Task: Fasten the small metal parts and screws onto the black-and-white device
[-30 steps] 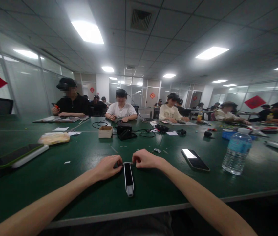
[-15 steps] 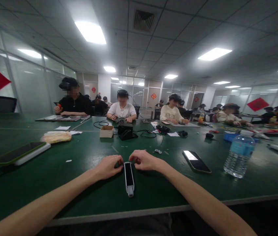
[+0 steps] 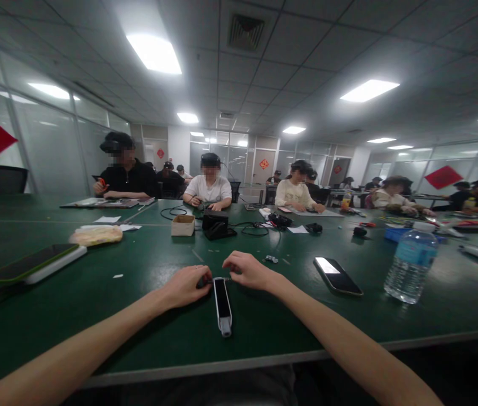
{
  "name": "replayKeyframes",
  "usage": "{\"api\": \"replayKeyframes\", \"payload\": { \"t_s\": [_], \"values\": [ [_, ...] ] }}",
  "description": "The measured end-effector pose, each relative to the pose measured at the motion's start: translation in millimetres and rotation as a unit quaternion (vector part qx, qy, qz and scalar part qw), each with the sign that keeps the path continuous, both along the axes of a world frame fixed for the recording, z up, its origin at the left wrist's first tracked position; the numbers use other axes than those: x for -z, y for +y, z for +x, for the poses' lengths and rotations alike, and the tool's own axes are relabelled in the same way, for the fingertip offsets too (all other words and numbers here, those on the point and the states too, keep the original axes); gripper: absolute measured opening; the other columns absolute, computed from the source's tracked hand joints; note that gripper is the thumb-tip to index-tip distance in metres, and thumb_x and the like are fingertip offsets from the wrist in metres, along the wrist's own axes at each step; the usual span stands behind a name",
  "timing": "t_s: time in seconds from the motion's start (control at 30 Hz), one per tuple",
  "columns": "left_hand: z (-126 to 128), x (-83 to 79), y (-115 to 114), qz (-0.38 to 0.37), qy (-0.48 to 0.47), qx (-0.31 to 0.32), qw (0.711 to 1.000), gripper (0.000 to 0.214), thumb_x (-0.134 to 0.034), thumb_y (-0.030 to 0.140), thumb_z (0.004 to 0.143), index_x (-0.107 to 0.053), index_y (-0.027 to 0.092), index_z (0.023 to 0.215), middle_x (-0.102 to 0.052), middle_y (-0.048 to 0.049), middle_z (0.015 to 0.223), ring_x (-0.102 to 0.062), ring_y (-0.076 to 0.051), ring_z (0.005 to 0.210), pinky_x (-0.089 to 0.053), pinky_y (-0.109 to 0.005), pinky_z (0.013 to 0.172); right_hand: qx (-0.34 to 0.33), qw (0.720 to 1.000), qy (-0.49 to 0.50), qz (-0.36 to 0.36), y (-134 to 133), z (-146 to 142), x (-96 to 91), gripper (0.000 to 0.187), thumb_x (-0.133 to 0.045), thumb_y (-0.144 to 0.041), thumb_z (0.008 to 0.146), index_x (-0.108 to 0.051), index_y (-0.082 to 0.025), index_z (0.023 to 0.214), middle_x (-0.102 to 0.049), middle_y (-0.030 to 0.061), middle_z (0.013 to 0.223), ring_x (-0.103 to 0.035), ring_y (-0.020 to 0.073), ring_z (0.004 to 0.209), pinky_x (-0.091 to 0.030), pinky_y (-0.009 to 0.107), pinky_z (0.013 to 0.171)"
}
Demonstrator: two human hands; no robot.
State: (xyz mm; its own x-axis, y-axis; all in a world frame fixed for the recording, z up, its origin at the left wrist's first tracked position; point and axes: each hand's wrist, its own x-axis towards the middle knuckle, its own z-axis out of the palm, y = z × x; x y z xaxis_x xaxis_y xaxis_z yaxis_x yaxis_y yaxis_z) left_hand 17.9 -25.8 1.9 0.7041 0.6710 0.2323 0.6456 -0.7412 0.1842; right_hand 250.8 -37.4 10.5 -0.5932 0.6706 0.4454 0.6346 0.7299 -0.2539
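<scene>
A slim white device with a long dark screen and a grey tip, like a scanning pen (image 3: 222, 301), lies on the green table with its tip toward me. My left hand (image 3: 190, 285) rests at its upper left edge, thumb and fingers curled together. Across from it, my right hand (image 3: 247, 272) is at the upper right corner, fingers bent and thumb below them. A thin dark bit shows by the fingertips at the pen's far end; what the fingers pinch is too small to make out.
A phone (image 3: 338, 276) and a water bottle (image 3: 412, 265) are to the right. A small crumpled silvery piece (image 3: 271, 259) lies beyond my right hand. Ahead stand an open cardboard box (image 3: 183, 225) and a black stand (image 3: 217, 224). A green-edged tablet (image 3: 27, 263) is at left. Several people sit around.
My right hand has risen slightly, its fingers lifting off the pen's far corner. My left hand and the pen stay almost where they were.
</scene>
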Motion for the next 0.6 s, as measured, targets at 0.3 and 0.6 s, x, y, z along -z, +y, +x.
{"api": "replayKeyframes", "payload": {
  "t_s": [0.3,0.6],
  "values": [
    [-1.5,0.5,2.2,0.036,-0.062,0.022,0.997,0.017,-0.043,0.027,0.089,-0.056,0.019,0.097,-0.064,-0.0043,0.089,-0.060,-0.018,0.077,-0.044,-0.028,0.070,-0.063,0.997,0.029,0.028,-11.9,-18.5,3.5,0.017,-0.057,-0.007,0.085,-0.062,-0.016,0.098,-0.062,0.0064,0.098,-0.060,0.0153,0.088,-0.049,0.026,0.081],
    [-1.4,7.3,4.8,0.055,-0.076,0.073,0.993,0.015,-0.043,0.029,0.091,-0.051,0.019,0.084,-0.057,-0.0005,0.077,-0.054,-0.015,0.069,-0.039,-0.024,0.064,-0.107,0.987,0.086,0.083,-9.0,-25.8,14.2,0.011,-0.057,-0.012,0.088,-0.062,-0.016,0.096,-0.061,0.0070,0.095,-0.060,0.0149,0.084,-0.051,0.026,0.077]
  ]
}}
